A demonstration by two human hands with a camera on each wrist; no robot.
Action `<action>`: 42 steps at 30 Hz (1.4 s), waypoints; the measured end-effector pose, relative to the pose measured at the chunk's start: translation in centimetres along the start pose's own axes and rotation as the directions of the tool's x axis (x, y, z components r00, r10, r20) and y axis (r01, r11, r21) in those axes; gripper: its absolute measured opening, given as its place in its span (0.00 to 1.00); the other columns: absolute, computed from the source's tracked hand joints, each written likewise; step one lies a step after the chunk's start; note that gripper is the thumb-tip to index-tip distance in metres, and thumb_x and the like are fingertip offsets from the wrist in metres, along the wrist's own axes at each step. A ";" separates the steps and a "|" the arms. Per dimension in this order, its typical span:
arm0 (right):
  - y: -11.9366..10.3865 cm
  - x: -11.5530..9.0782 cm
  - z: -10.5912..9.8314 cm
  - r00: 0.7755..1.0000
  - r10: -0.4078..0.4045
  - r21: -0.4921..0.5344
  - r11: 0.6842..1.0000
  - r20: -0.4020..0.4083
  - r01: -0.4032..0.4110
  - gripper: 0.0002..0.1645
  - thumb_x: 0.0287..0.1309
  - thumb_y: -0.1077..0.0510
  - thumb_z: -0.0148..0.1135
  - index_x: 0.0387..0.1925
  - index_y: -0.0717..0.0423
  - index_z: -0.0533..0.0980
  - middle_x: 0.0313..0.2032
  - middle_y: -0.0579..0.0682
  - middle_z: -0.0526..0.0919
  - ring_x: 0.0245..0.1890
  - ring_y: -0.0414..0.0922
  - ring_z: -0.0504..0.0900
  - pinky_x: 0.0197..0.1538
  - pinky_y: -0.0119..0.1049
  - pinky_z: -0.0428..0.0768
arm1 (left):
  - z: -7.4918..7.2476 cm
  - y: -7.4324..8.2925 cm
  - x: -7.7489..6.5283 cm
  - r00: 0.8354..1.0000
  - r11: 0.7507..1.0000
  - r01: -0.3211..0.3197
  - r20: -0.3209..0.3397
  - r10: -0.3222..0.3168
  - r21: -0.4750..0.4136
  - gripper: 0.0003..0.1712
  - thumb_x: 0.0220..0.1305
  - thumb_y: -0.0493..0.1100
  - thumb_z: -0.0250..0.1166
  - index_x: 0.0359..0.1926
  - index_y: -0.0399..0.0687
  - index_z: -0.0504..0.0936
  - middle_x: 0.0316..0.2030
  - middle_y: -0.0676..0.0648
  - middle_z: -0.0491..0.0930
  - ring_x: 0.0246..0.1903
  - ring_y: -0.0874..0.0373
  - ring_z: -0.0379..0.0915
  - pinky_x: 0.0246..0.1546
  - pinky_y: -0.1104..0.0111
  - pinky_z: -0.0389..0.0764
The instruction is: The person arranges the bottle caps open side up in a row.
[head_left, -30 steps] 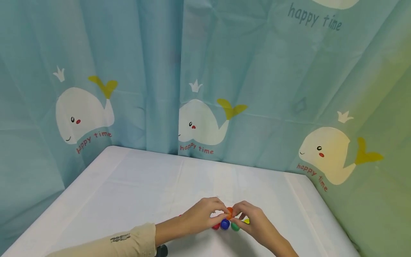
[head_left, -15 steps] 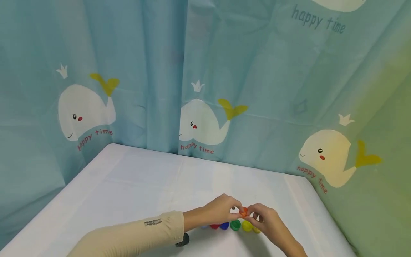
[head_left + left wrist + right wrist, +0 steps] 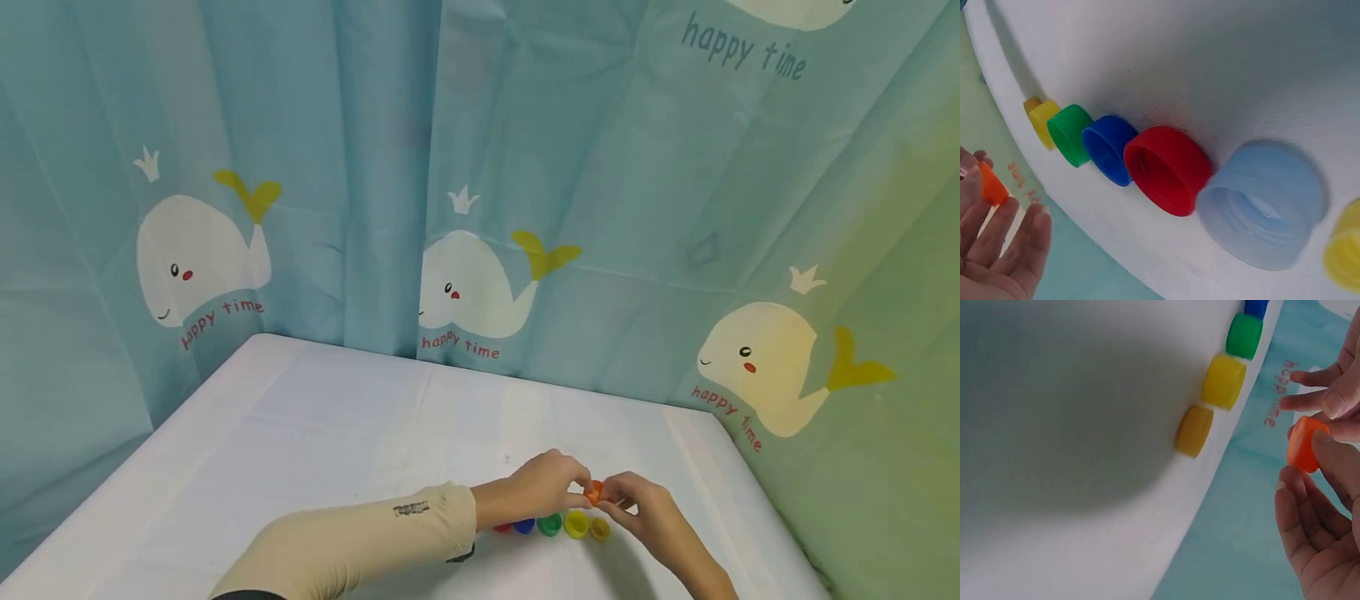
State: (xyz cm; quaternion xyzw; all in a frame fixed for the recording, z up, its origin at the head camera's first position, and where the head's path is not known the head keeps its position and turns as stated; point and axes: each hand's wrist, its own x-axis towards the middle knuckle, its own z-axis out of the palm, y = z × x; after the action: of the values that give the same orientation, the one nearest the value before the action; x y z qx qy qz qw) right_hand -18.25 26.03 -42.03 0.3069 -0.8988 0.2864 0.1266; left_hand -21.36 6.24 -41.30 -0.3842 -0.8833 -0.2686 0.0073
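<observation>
An orange bottle cap [image 3: 595, 492] is held up off the table between my two hands. My left hand [image 3: 546, 485] pinches it from the left with thumb and fingertips. From the other side my right hand [image 3: 647, 505] grips it, the thumb pressed on the cap [image 3: 1305, 445] in the right wrist view. Beneath them stands a row of bottle caps: red [image 3: 1167, 170], blue [image 3: 1110, 150], green [image 3: 550, 524], yellow [image 3: 576, 524] and a smaller dark-yellow one [image 3: 600, 529] at the right end.
In the left wrist view a large translucent pale-blue cap [image 3: 1263, 206] stands beside the red one, with another yellow cap [image 3: 1344, 250] at the frame edge. The white table [image 3: 337, 433] ends at a blue-green whale-print curtain [image 3: 360, 208].
Both hands have moved to the right with the orange cap, from above the blue and green caps to above the right end of the row. More of the yellow caps now shows.
</observation>
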 end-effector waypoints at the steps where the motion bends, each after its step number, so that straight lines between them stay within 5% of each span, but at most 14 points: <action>1: 0.2 0.0 -0.1 1.000 0.003 -0.004 1.000 0.001 -0.003 0.11 0.47 0.67 0.70 0.32 0.55 0.77 0.27 0.40 0.78 0.27 0.32 0.76 0.29 0.29 0.79 | 0.1 0.1 0.2 1.000 1.000 0.005 0.007 -0.005 0.008 0.08 0.60 0.44 0.66 0.40 0.51 0.86 0.33 0.60 0.83 0.23 0.71 0.67 0.29 0.82 0.69; 6: 1.2 -0.3 -0.3 1.000 0.008 0.006 1.000 -0.008 -0.008 0.10 0.47 0.69 0.69 0.31 0.57 0.78 0.27 0.44 0.79 0.26 0.33 0.78 0.30 0.30 0.79 | 0.4 0.7 1.0 0.998 0.999 0.028 0.059 -0.030 0.039 0.13 0.59 0.33 0.62 0.44 0.48 0.84 0.37 0.57 0.83 0.19 0.68 0.64 0.24 0.82 0.67; 11: 1.9 -0.8 -0.6 0.999 0.027 0.006 1.000 -0.034 -0.026 0.11 0.45 0.71 0.69 0.30 0.58 0.78 0.28 0.43 0.80 0.26 0.35 0.79 0.29 0.30 0.79 | 0.6 1.3 2.0 0.992 0.997 0.034 0.118 -0.042 0.071 0.12 0.62 0.38 0.62 0.47 0.50 0.84 0.40 0.58 0.82 0.27 0.67 0.68 0.31 0.80 0.70; 18: 2.2 -1.2 -0.8 0.993 0.099 0.016 0.995 0.071 -0.100 0.07 0.49 0.69 0.68 0.30 0.60 0.77 0.28 0.47 0.82 0.27 0.37 0.81 0.30 0.30 0.79 | 1.3 1.1 2.3 0.971 0.995 0.059 0.225 -0.075 0.075 0.15 0.64 0.38 0.61 0.50 0.53 0.82 0.43 0.59 0.81 0.32 0.68 0.69 0.38 0.78 0.72; 27: 2.2 -1.5 -1.5 0.961 0.190 0.004 0.981 0.200 -0.195 0.03 0.50 0.67 0.67 0.29 0.60 0.80 0.29 0.47 0.83 0.30 0.39 0.82 0.32 0.30 0.79 | 2.0 0.8 2.3 0.956 0.990 -0.053 0.293 0.013 0.130 0.19 0.61 0.40 0.62 0.54 0.54 0.80 0.39 0.62 0.80 0.23 0.66 0.61 0.26 0.78 0.65; 34: 2.5 -2.4 -1.6 0.914 0.250 0.012 0.963 0.319 -0.268 0.05 0.50 0.59 0.69 0.26 0.58 0.82 0.28 0.45 0.83 0.29 0.36 0.79 0.32 0.31 0.77 | 3.1 1.0 1.5 0.931 0.980 -0.129 0.359 0.067 0.154 0.21 0.60 0.41 0.62 0.55 0.58 0.79 0.27 0.61 0.72 0.21 0.67 0.58 0.23 0.76 0.60; 42: 2.8 -2.5 -1.4 0.918 0.229 0.015 0.969 0.324 -0.247 0.04 0.49 0.63 0.69 0.26 0.58 0.80 0.25 0.42 0.81 0.27 0.35 0.78 0.31 0.32 0.77 | 3.1 1.3 1.5 0.926 0.968 -0.160 0.368 0.079 0.195 0.22 0.56 0.43 0.63 0.54 0.59 0.80 0.24 0.59 0.69 0.25 0.66 0.63 0.26 0.74 0.60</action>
State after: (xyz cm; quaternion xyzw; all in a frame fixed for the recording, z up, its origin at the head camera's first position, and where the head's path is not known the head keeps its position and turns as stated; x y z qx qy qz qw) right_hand -17.95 29.81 -43.15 0.2413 -0.9296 0.2709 -0.0651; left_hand -20.94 9.47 -43.05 -0.4769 -0.8690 -0.0931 -0.0940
